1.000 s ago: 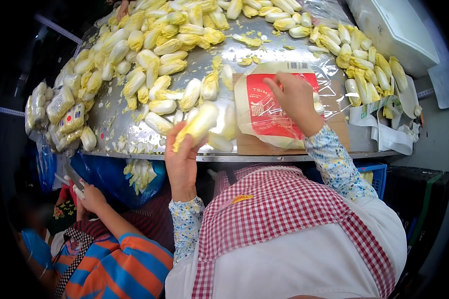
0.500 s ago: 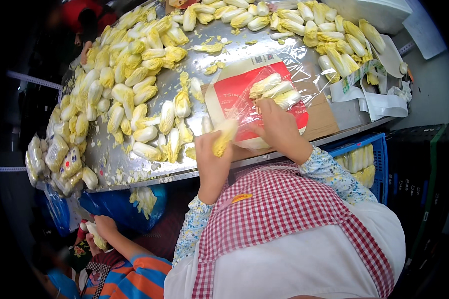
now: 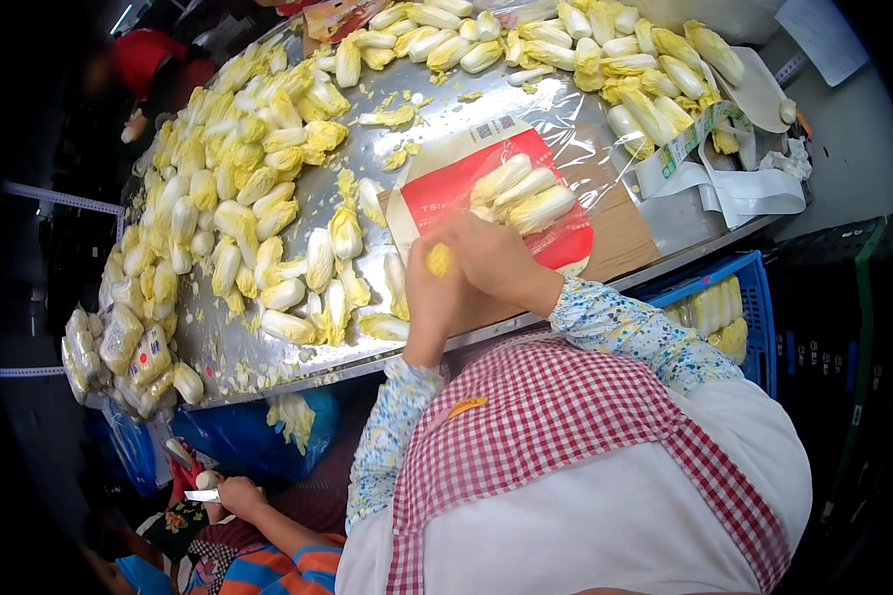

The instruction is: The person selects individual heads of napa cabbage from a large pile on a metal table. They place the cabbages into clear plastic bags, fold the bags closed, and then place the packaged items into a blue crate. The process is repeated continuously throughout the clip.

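Observation:
My left hand (image 3: 435,296) is closed around a small napa cabbage, and only its yellow leafy tip (image 3: 440,260) shows. Against it, my right hand (image 3: 501,260) is curled with its fingers bent under; what they grip is hidden and slightly blurred. Both hands are over the near edge of a red and cream printed plastic bag (image 3: 446,169). Several trimmed cabbages (image 3: 536,198) lie side by side at the bag, just beyond my right hand. Beneath it is a brown board (image 3: 620,213) on the metal table.
Loose cabbages (image 3: 233,223) heap on the table's left, and more (image 3: 655,84) at the far right. Wrapped packs (image 3: 119,347) sit at the left corner. White labelled strips (image 3: 739,193) hang at right above a blue crate (image 3: 754,307). A co-worker's hand (image 3: 238,496) is near a knife (image 3: 203,495).
My left hand has brought its cabbage up and right against my right hand. The right hand has drawn back leftward from the cabbages at the bag. A knife now shows by the co-worker's hand.

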Demonstrator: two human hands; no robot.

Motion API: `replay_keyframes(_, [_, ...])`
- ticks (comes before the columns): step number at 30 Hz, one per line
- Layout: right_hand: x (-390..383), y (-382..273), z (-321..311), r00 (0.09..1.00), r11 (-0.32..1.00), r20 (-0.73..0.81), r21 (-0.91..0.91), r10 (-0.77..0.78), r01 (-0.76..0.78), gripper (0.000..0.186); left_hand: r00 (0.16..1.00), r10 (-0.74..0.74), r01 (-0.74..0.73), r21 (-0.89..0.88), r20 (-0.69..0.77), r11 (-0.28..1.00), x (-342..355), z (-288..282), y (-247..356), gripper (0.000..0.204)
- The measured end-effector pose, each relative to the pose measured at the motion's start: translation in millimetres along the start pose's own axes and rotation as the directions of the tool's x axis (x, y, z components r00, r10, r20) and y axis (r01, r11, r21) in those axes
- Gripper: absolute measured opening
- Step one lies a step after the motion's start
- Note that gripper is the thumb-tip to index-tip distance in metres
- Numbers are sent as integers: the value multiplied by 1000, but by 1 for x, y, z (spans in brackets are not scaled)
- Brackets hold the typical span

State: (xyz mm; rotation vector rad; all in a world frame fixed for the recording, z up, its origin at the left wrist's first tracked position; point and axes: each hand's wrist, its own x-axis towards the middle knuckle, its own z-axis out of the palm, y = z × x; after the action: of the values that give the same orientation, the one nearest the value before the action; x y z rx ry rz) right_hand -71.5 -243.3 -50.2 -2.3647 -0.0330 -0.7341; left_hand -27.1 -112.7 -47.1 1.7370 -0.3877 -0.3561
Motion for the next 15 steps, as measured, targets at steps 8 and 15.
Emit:
replay_keyframes(8, [-4,2,-13,966,997,246,-5,74,-75,15,989,150,-132,369,-20,920,9,1,-29,39])
replay_keyframes(15, [-13,0,-4,962,971,214,129,171,-202,13,850,-470,526,-379,236,761,-1,-1,-19,35])
